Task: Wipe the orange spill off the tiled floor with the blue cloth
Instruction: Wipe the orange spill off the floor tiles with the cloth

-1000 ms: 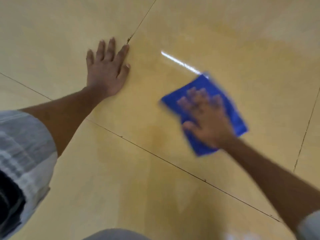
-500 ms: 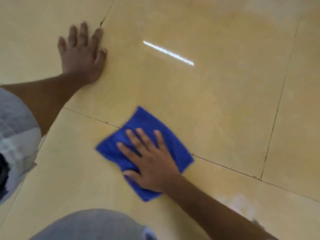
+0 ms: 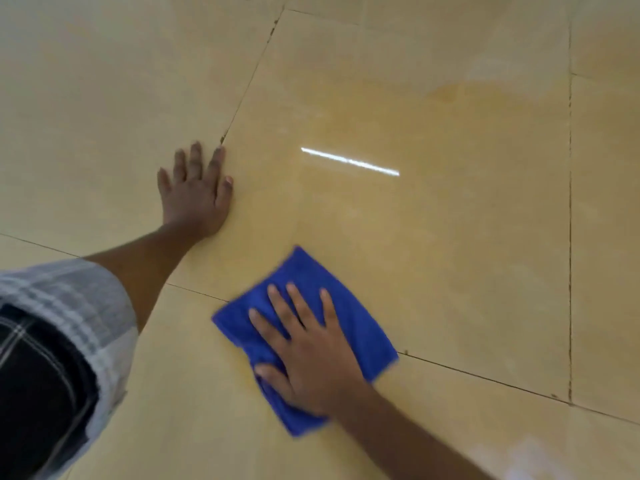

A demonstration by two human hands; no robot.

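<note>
Pressing blue cloth (image 3: 360, 317) flat under right hand (image 3: 311, 355), fingers spread wide, no grasp.

My grey checked sleeve (image 3: 69, 306) fills the lower left corner, with a dark checked cloth (image 3: 38, 393) under it, and a bright white streak of reflected light (image 3: 349, 161) gleams further off.

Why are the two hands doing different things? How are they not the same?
The right hand presses on the blue cloth, while the left hand lies on bare floor. The right hand's fingers are spread apart; the left hand's fingers sit closer together. The right hand is nearer the camera, the left hand farther away. Both are flat, palm down.
</note>
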